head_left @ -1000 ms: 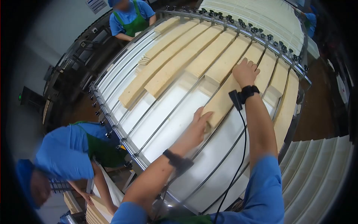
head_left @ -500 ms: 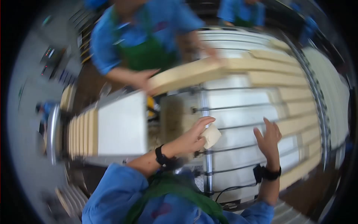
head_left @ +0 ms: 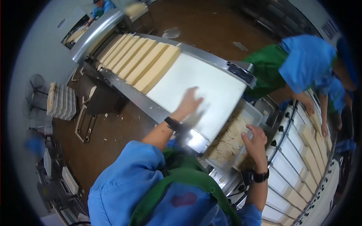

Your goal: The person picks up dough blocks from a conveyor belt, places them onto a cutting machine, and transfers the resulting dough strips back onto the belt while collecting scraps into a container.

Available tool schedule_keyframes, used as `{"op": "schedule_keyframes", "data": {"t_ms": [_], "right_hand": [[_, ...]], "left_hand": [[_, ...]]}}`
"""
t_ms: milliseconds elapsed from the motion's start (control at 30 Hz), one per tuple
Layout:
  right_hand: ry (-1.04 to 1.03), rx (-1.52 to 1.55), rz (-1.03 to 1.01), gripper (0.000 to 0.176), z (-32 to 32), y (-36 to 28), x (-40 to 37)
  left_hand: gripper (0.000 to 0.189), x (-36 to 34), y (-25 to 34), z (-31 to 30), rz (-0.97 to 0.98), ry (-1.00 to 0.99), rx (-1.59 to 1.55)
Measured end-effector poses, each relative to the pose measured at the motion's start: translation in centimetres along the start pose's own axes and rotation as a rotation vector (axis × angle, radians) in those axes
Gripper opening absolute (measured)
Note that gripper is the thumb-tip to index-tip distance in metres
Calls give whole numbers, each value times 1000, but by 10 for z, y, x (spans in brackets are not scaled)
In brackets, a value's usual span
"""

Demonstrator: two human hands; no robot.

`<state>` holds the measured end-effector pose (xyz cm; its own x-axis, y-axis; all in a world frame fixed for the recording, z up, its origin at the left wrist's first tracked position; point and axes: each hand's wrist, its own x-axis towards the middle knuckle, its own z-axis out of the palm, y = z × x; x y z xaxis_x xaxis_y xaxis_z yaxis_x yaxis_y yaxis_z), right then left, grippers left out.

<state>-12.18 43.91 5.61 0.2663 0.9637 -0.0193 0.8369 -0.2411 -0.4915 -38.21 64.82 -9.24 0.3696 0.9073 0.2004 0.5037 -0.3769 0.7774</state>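
Note:
My left hand [head_left: 188, 103] is stretched out over the white conveyor belt [head_left: 205, 90], fingers apart and nothing in it. Beyond it, several long pale slabs of what looks like dough [head_left: 158, 67] lie side by side across the belt. A blurred pale lump [head_left: 135, 9] shows at the top, past the metal roller cover [head_left: 96, 34]. Held above a bin of pale scraps [head_left: 230, 137], my right hand [head_left: 256, 143] is empty, with thumb and fingers spread.
A wider conveyor [head_left: 281, 162] with dark cross rods carries more slabs on the right. Beside it a co-worker in a green apron [head_left: 266, 64] bends forward. Stacked trays [head_left: 62, 101] and a fan [head_left: 36, 90] stand at the left. Scraps dot the brown floor [head_left: 109, 128].
The view has swung left to the narrower belt. My left hand has let go of the pale block it held. My right hand, still open, has moved from the wide conveyor to above the scrap bin.

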Motion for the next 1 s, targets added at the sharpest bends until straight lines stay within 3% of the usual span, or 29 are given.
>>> {"op": "schedule_keyframes", "data": {"t_ms": [100,167,267,367,400,600,700,800,900,967,1000], "right_hand": [[-61,115,-84,35,61,-31,61],[-15,65,-149,33,109,-56,100],[-45,-4,-124,40,175,-99,155],[-109,-114,-74,50,232,-141,212],[-146,-173,-59,56,249,-152,229],[-6,-144,-5,72,323,-232,337],[-12,-146,-11,72,330,-269,381],[-52,-118,111,73,338,-290,408],[-45,-129,112,71,345,-285,405],[-22,-71,216,64,322,-284,392],[-31,-87,270,67,311,-276,388]], "left_hand": [[82,-5,-104,-70,-429,303,423],[94,-12,-128,-121,-687,389,515],[101,-13,-177,-161,-732,257,526],[101,-4,-180,-179,-654,94,446],[98,-5,-188,-173,-560,153,541],[78,1,-166,-176,-494,144,535],[71,5,-160,-178,-494,107,518],[74,4,-166,-178,-440,66,569],[79,4,-169,-177,-379,8,614],[78,5,-163,-178,-436,-57,614],[84,2,-174,-172,-331,-37,625]]}}
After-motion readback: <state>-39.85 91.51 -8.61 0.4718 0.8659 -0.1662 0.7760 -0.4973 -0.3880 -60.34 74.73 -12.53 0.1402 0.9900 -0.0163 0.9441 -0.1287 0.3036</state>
